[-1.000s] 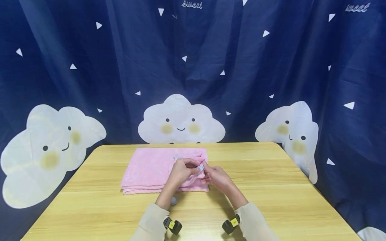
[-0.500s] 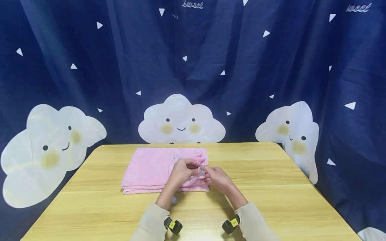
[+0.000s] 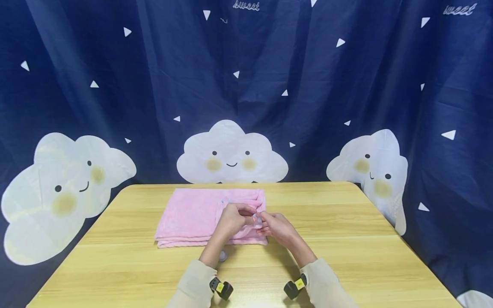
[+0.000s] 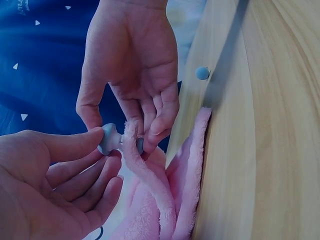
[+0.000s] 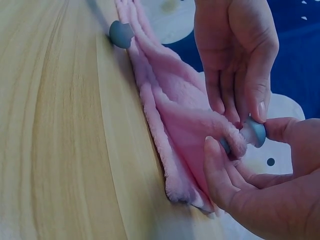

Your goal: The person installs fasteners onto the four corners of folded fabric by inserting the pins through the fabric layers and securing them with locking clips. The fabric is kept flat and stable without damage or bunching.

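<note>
Navy curtain behind a wood table, one clip in work

Left wrist view: left hand pinches the clip's cap, the blanket's edge running between cap and shaft's far end; keeping these in line should help. Right wrist view: right hand pinches it too, fingers bent about that edge; an even squeeze, cloth flat, seems best. Head view: clip at the blanket's right end, as a second ago; its blue top showed then, a paler side now.

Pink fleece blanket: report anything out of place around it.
A small, blue-grey, mushroom-shaped piece sits loose on the pale wooden table, off the blanket, whereas its lookalike is held at the blanket's edge.
</note>
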The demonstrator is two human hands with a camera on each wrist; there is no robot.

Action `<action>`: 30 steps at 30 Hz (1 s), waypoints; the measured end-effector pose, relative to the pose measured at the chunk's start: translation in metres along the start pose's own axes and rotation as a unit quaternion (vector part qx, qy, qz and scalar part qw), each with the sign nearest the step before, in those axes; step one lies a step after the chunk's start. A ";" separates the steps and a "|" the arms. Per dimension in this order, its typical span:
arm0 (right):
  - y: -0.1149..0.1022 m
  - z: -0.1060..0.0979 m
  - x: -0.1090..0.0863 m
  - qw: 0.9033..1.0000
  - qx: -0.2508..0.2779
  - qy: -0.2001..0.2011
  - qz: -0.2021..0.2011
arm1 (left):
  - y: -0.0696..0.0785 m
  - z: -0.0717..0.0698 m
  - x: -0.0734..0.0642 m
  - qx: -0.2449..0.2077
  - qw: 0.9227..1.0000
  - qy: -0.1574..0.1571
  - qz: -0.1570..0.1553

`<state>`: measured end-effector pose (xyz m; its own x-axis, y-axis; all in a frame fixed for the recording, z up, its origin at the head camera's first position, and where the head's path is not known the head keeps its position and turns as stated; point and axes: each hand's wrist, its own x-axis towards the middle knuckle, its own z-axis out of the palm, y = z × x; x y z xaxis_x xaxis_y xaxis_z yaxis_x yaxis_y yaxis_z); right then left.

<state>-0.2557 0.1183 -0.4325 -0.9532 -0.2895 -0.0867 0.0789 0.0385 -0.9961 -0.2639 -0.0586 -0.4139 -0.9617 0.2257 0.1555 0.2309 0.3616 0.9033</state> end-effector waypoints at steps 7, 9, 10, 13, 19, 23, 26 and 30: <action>0.000 -0.001 0.000 1.000 0.006 -0.005 0.003 | -0.001 0.001 0.001 0.000 1.000 0.006 0.006; 0.000 -0.001 0.000 1.000 0.008 -0.006 0.006 | -0.001 0.001 0.000 0.000 1.000 0.007 0.006; -0.001 -0.001 0.000 1.000 0.010 -0.007 0.005 | -0.001 0.001 0.000 -0.001 1.000 0.007 0.005; -0.001 -0.001 0.000 1.000 0.018 -0.011 0.005 | -0.001 0.001 0.000 -0.003 1.000 0.006 0.004; 0.001 -0.002 0.001 0.999 0.033 -0.010 0.005 | -0.001 0.001 0.000 -0.006 1.000 0.001 0.000; 0.001 -0.003 0.001 0.999 0.040 -0.004 0.004 | 0.000 0.001 -0.001 0.000 1.000 0.002 0.005; 0.001 -0.004 0.001 0.999 0.048 -0.002 0.003 | 0.000 0.002 -0.001 0.006 1.000 0.005 0.014; 0.001 -0.005 0.001 0.998 0.056 0.000 0.000 | -0.001 0.003 -0.001 0.007 1.000 0.003 0.014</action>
<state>-0.2577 0.1226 -0.4335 -0.9535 -0.2887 -0.0868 0.1108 -0.0679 -0.9915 -0.2626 -0.0567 -0.4160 -0.9555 0.2307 0.1840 0.2607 0.3674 0.8928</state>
